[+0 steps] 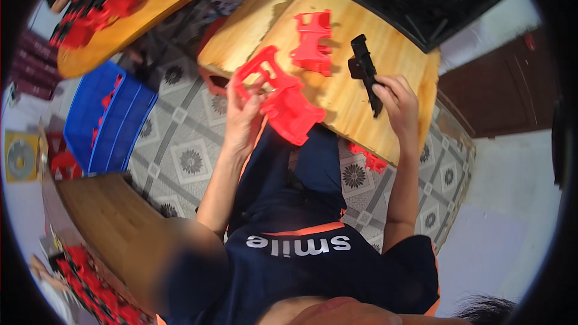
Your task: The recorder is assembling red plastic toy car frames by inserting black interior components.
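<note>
My left hand [244, 111] is closed round one end of a red plastic frame part [288, 103], holding it tilted above the near left edge of the wooden table [409, 90]. Over the right side of that table, my right hand [397, 103] pinches the lower end of a long black plastic part [363, 67]. The two parts are apart from each other. Between them and a little farther away, a second red plastic frame part [313, 43] lies on the wood. My fingers partly cover the end of each held part.
A black monitor-like panel [415, 0] stands at the table's far edge. To the left, a blue crate [111, 123] with red pieces sits on the tiled floor. Another table [174, 3], far left, bears many red and black parts. More red parts [368, 159] show below the table's near edge.
</note>
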A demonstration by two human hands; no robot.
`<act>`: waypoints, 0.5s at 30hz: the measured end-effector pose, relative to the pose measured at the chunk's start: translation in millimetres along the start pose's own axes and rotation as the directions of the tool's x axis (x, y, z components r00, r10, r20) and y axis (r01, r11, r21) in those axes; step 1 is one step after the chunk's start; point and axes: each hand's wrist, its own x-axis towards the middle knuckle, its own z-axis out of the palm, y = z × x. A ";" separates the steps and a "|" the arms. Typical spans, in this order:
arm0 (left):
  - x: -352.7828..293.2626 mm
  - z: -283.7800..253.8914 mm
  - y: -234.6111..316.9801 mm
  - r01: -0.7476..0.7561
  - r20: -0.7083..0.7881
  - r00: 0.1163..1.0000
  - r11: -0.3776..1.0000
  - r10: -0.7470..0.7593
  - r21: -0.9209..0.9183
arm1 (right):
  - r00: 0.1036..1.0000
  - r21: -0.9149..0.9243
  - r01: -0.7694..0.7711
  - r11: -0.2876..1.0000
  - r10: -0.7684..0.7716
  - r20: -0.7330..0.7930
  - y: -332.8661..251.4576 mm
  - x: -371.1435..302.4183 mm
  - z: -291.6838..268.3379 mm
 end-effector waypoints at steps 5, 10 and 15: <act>-5.5 3.7 3.4 0.014 0.093 0.996 1.000 -0.014 0.006 | 0.941 -0.089 0.336 0.938 -0.337 0.003 -108.0 -29.7 33.0; -12.8 16.5 10.1 -0.059 0.114 0.992 0.998 0.061 -0.020 | 0.931 -0.025 0.363 0.931 -0.364 -0.030 -119.3 -36.7 58.2; -13.0 9.1 9.3 -0.040 0.168 0.985 0.999 0.033 0.038 | 0.929 -0.079 0.361 0.929 -0.365 -0.053 -126.7 -41.5 64.2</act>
